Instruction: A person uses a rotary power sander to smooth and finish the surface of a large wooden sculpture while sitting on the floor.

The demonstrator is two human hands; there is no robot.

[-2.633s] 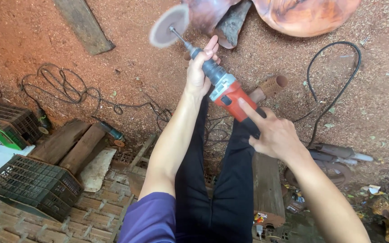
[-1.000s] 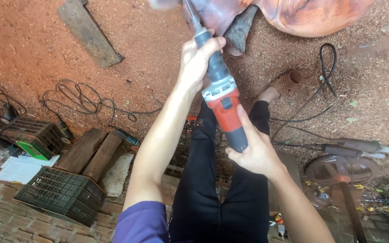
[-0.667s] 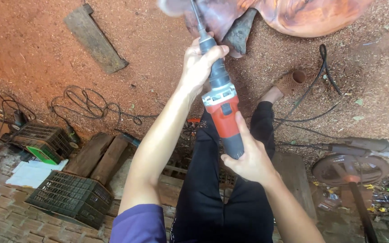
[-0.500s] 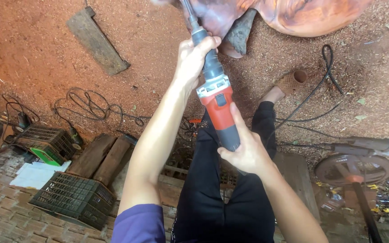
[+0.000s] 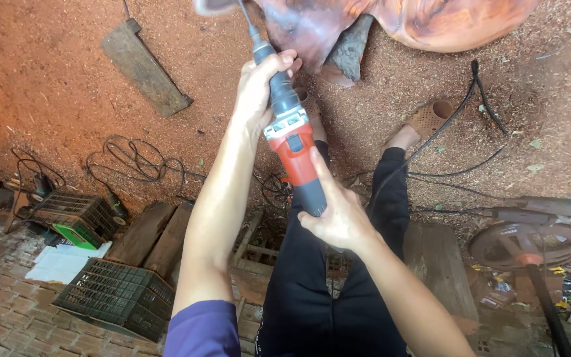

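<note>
I hold a red and grey die grinder (image 5: 293, 149) out in front of me with both hands. My left hand (image 5: 256, 89) wraps the grey neck near the shaft. My right hand (image 5: 338, 215) grips the dark rear end, index finger lying along the red body. Its blurred sanding disc (image 5: 214, 5) is at the top edge of the view, just left of a large reddish carved wood piece (image 5: 431, 20). My legs in black trousers (image 5: 312, 284) stretch out below the tool.
A grey plank (image 5: 145, 66) lies on the red sawdust ground. Tangled cables (image 5: 127, 158) run at left, a black cord (image 5: 457, 119) at right. Dark plastic crates (image 5: 117, 297) and wooden blocks (image 5: 147, 231) sit lower left. A round metal wheel (image 5: 527, 244) is at right.
The grinder has swung to the left and tilted more upright since the earliest frame. My right hand slid back to the tool's rear end. The disc has moved up to the view's edge.
</note>
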